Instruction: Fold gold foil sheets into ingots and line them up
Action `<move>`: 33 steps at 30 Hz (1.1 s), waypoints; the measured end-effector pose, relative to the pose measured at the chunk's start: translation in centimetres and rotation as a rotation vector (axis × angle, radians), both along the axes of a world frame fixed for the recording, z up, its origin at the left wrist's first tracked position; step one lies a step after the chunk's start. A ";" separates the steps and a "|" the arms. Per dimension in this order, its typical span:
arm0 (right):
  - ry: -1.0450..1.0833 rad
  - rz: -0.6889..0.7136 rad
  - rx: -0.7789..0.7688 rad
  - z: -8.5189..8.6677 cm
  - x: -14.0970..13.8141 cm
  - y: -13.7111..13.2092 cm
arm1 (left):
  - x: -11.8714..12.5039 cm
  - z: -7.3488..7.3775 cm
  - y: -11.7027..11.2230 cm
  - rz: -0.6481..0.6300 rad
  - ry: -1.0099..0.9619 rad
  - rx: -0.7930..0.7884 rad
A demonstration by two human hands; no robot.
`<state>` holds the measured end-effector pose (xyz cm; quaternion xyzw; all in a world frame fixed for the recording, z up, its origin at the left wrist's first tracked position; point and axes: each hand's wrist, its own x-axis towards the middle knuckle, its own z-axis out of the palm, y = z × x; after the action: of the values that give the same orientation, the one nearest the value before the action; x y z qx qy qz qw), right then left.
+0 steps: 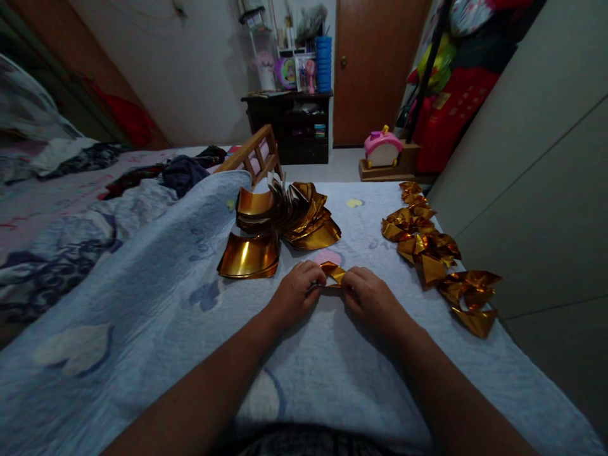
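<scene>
Gold foil band [334, 271]: mid-way across blue sheet [332, 361], in from right edge. I note left hand [300, 288], right hand [367, 288] pinching opposite ends; uneven pull could tear foil. Foil folds [420, 244] along right edge: nudge risks fall.

2 arms [209, 373] bare, angled inward | left hand [300, 290], right hand [370, 292] near each other | fingers curled, pinching

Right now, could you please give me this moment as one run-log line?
left hand: holds gold paper, left end | right hand: holds right end | left side: sheets | right side: folded pieces | under: blue cloth
</scene>
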<state>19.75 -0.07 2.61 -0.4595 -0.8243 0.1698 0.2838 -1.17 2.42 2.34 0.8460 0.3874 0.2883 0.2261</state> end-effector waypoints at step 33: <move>-0.051 -0.081 -0.064 -0.5 0.2 0.3 | -0.1 -0.5 0.1 -0.013 0.069 0.134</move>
<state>19.95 0.23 2.08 -0.5054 -0.8063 0.1725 0.2544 -1.24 2.52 1.81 0.8712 0.3691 0.2828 0.1576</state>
